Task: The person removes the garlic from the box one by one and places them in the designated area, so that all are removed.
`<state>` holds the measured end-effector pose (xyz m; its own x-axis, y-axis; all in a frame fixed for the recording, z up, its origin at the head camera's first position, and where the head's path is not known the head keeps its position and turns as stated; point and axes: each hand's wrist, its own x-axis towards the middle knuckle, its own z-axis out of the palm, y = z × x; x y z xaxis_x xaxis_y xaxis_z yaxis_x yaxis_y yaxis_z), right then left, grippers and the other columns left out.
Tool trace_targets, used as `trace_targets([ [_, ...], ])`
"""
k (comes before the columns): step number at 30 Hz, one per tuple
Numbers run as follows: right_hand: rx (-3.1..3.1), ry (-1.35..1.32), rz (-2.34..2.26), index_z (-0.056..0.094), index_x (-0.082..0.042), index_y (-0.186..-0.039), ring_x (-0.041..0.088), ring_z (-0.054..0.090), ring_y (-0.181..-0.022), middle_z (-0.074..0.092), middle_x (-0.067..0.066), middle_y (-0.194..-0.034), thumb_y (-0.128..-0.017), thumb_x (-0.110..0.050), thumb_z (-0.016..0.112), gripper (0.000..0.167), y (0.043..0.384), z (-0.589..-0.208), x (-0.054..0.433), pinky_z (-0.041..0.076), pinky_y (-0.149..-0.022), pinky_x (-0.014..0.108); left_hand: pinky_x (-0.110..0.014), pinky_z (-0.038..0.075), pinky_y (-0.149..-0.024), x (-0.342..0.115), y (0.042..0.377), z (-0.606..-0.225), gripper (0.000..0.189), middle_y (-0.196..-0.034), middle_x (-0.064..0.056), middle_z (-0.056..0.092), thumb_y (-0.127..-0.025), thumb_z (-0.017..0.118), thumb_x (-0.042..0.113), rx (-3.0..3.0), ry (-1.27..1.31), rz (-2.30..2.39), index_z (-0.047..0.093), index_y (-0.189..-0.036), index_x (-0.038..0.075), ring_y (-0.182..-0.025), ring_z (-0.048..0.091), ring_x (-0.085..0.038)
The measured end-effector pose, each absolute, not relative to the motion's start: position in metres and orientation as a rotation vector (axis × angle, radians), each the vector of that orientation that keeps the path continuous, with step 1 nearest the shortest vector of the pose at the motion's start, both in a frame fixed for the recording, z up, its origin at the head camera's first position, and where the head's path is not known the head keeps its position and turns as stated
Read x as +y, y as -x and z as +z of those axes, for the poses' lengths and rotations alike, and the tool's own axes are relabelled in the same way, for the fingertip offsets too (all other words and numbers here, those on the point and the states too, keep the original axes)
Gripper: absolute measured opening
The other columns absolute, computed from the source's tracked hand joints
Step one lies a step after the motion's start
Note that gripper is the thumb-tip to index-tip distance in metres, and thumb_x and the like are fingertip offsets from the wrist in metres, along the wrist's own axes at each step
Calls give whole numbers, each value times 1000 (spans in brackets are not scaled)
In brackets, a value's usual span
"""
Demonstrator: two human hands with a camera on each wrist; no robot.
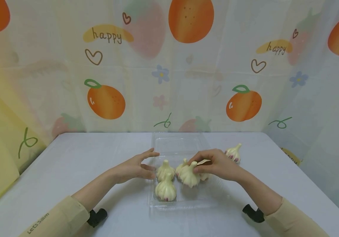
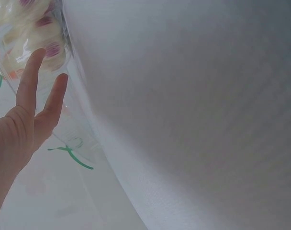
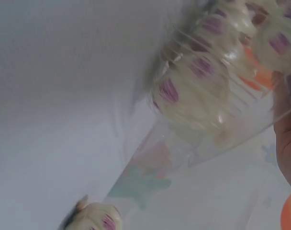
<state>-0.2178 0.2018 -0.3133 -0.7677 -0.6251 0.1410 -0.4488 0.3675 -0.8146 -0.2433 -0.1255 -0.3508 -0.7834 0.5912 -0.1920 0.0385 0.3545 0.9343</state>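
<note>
A clear plastic box (image 1: 187,203), its lid (image 1: 178,144) folded back behind it, stands in front of me with several garlic bulbs inside. My right hand (image 1: 218,163) pinches one garlic bulb (image 1: 189,177) by its stem, over the middle of the box. At the box's left side, my left hand (image 1: 134,168) has its fingers spread right at the wall. Two garlic bulbs (image 1: 166,190) sit one behind the other along that side. In the right wrist view, more garlic bulbs (image 3: 191,91) show through the clear wall.
One loose garlic bulb (image 1: 233,154) lies on the white table (image 1: 107,144) to the right of the box. A fruit-printed curtain (image 1: 187,82) hangs behind the table and along both sides.
</note>
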Motion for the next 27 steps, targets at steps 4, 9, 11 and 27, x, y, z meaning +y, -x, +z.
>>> trace_targets([
  [4,2452,976,-1402,74,-14,-108,6,67,-96,74,8,-111,-88,-19,74,20,221,-309,207,60,-86,27,-46,49,-106,-126,244,-352,85,-169,-3,-6,-85,72,12,2124,-547,1430,27,-156,14,-142,44,-37],
  [9,2528,929,-1433,74,-17,-108,9,69,-97,74,7,-111,-89,-18,73,19,225,-303,216,60,-86,27,-46,49,-106,-126,244,-352,85,-169,-3,-6,-85,73,13,2125,-545,1429,27,-156,15,-141,44,-37],
  [11,2563,908,-1436,74,-18,-109,9,69,-99,74,6,-111,-89,-19,72,19,226,-301,220,59,-87,27,-45,50,-106,-126,244,-352,85,-169,-4,-6,-85,73,13,2123,-545,1431,27,-156,14,-141,44,-37],
  [27,2870,632,-1463,72,-19,-109,2,66,-104,74,-13,-104,-91,-31,71,22,239,-285,251,54,-85,21,-45,50,-106,-127,245,-353,86,-169,-4,-7,-84,73,14,2106,-554,1437,26,-156,13,-143,42,-38],
])
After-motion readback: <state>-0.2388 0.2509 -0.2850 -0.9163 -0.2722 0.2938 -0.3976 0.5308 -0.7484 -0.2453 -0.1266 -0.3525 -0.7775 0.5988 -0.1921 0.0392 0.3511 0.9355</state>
